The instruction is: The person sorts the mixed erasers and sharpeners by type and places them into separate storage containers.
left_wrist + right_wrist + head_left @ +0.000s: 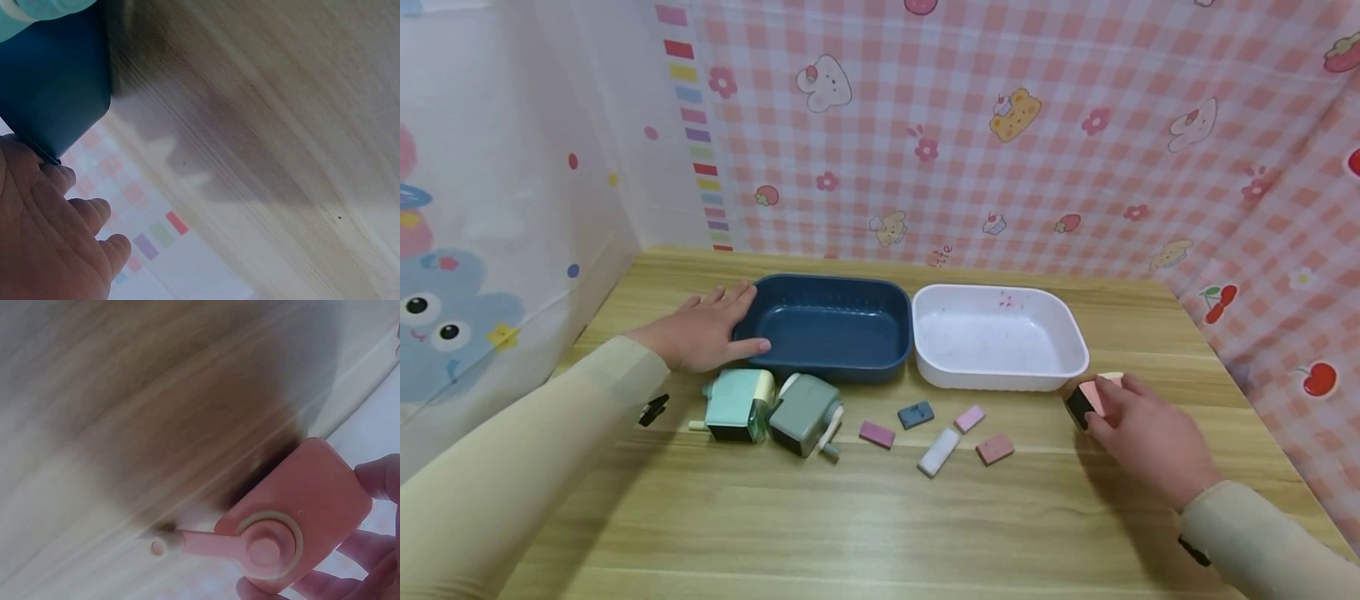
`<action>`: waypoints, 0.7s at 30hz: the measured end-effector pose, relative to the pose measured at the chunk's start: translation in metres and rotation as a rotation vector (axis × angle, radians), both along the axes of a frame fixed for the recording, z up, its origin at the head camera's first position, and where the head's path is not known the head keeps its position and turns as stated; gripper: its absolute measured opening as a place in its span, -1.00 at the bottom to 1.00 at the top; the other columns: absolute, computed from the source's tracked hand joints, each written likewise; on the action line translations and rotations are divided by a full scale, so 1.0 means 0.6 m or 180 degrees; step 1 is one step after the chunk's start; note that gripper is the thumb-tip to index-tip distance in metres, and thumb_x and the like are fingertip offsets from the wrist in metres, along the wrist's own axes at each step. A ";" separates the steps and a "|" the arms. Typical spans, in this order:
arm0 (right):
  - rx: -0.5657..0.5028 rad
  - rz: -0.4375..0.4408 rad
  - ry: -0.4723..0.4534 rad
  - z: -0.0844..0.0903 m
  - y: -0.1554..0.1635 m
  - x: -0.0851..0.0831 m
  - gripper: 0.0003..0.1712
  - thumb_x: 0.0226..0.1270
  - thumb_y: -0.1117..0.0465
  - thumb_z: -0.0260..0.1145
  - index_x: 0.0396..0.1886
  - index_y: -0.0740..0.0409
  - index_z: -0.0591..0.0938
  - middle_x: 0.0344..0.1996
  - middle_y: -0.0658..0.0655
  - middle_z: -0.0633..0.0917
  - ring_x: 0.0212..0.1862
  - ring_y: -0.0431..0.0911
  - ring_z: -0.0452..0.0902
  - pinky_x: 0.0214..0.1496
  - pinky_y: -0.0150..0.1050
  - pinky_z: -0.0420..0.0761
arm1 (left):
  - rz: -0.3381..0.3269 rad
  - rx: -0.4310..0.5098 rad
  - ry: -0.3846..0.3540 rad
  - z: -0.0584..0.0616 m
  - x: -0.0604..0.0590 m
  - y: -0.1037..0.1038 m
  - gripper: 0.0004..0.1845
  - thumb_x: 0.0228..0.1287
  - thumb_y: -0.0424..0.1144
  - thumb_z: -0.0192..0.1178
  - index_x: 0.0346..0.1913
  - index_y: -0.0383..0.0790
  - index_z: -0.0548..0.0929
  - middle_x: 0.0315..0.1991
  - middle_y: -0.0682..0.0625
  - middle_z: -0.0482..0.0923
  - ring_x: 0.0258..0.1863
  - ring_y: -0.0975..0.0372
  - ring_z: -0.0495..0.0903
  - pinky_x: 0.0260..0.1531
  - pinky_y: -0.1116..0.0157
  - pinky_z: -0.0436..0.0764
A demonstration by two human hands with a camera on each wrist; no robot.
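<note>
My left hand [730, 321] lies flat against the left end of a dark blue tray [831, 283], fingers straight and thumb over its rim. In the left wrist view the palm [50, 237] sits beside the blue tray's corner [56, 81]. My right hand [1112, 410] grips a pink pencil sharpener [1086, 400] on the table, just off the right end of a white tray [1000, 379]. In the right wrist view the pink sharpener [300, 506] shows its crank, with fingers [381, 481] curled around its body.
A mint pencil sharpener [739, 404] and a grey-green one [803, 412] stand in front of the blue tray. Several small erasers lie on the wooden table, among them a blue one [916, 414] and a white one [938, 452]. Patterned curtain walls enclose three sides.
</note>
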State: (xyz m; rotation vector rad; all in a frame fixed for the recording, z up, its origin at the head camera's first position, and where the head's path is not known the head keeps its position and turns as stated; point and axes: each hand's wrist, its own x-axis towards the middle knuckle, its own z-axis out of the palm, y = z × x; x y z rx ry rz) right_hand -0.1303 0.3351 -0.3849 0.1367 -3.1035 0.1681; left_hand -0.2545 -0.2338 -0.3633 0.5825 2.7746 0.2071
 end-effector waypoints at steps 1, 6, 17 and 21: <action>0.0009 -0.0012 0.0015 0.001 0.001 -0.001 -0.32 0.43 -0.01 0.34 0.40 0.31 0.55 0.31 0.64 0.49 0.16 0.56 0.58 0.08 0.50 0.56 | 0.0000 0.0004 0.0001 0.000 0.000 0.000 0.07 0.56 0.39 -0.09 0.70 -0.36 -0.18 0.72 -0.35 -0.24 0.65 -0.39 -0.20 0.56 -0.43 -0.18; 0.0149 0.0083 0.0237 0.005 0.008 -0.004 -0.40 0.40 0.03 0.32 0.31 0.29 0.63 0.25 0.64 0.55 0.06 0.57 0.62 -0.01 0.48 0.60 | 0.0000 0.0007 0.0006 -0.002 -0.001 -0.001 0.07 0.56 0.39 -0.09 0.70 -0.36 -0.19 0.72 -0.34 -0.25 0.66 -0.38 -0.20 0.56 -0.43 -0.18; 0.0601 0.0708 0.1169 0.031 0.026 -0.003 -0.56 0.13 0.19 0.43 0.01 0.30 0.72 -0.09 0.50 0.69 -0.15 0.35 0.66 -0.19 0.30 0.65 | -0.0029 0.0030 -0.0003 -0.007 -0.006 0.003 0.08 0.56 0.39 -0.09 0.70 -0.37 -0.19 0.72 -0.34 -0.24 0.66 -0.38 -0.19 0.56 -0.42 -0.17; 0.0709 0.0909 0.1550 0.043 0.038 -0.005 -0.70 0.03 0.21 0.41 -0.24 0.29 0.66 -0.31 0.38 0.65 -0.34 0.23 0.57 -0.37 0.16 0.56 | -0.0040 0.0041 -0.0003 -0.004 -0.004 0.001 0.12 0.53 0.46 -0.13 0.69 -0.38 -0.19 0.72 -0.34 -0.24 0.65 -0.39 -0.19 0.56 -0.42 -0.18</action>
